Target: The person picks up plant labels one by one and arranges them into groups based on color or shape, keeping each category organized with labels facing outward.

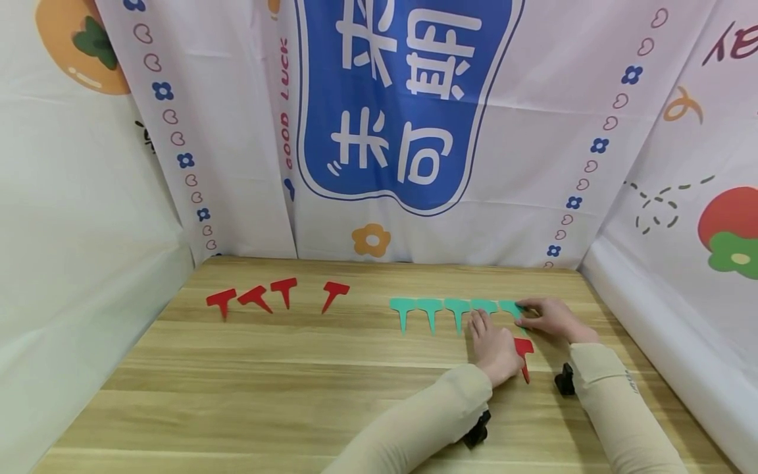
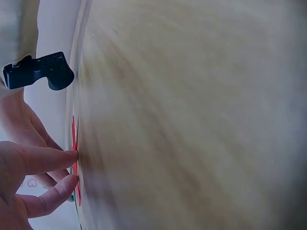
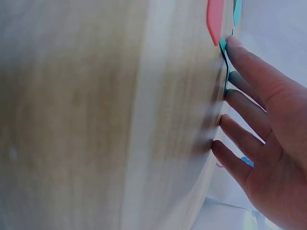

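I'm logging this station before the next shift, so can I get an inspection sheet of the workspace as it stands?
Surface: wooden table, pale planks, flat.
Job's things: five green tags in a row at the right; one red tag just in front of that row, between the hands.
Clutter: four red tags loosely grouped at the far left.
Grippers: left hand lies flat with straight fingers touching the near red tag; right hand rests on the rightmost green tag, fingers straight.
Cables: nothing seen; a black camera mount sits on each wrist.
Surroundings: printed white curtains on three sides.
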Motion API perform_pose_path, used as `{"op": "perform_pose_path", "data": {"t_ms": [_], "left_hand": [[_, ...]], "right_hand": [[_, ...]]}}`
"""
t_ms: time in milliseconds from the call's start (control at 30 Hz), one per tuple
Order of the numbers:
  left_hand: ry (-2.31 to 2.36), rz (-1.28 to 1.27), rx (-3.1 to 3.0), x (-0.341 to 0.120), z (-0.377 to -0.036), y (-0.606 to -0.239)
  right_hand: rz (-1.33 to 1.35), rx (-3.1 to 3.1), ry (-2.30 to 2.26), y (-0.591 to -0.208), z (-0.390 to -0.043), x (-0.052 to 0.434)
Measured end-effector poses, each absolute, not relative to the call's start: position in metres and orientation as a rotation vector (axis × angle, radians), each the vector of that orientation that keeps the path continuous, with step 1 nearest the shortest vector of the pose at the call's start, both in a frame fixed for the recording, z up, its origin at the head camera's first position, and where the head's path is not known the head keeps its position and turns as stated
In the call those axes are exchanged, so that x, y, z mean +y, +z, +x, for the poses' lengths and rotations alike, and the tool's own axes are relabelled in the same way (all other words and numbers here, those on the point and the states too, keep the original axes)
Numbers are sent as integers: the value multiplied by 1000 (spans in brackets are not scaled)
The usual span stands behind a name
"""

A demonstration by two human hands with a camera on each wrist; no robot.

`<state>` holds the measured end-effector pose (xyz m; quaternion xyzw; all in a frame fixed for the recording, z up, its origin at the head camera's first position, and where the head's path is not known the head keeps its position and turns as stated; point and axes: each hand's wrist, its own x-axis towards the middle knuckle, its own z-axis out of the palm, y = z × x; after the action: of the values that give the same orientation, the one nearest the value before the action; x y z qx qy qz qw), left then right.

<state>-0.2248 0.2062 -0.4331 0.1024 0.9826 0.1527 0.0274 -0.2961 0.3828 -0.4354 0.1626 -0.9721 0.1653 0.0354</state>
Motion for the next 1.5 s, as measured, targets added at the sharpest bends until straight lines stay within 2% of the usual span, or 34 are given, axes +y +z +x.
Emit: {"op": "perform_pose_path", "data": {"t_ms": [600, 1000, 1500], "left_hand": [[577, 419, 3054, 185, -231, -435], [907, 448, 3043, 143, -244, -432], [1045, 384, 3046, 83, -260, -425]], "right_hand": [[498, -2988, 524, -437, -296, 383], [478, -2997, 503, -438, -296, 383], [472, -2999, 504, -437, -295, 383]]}}
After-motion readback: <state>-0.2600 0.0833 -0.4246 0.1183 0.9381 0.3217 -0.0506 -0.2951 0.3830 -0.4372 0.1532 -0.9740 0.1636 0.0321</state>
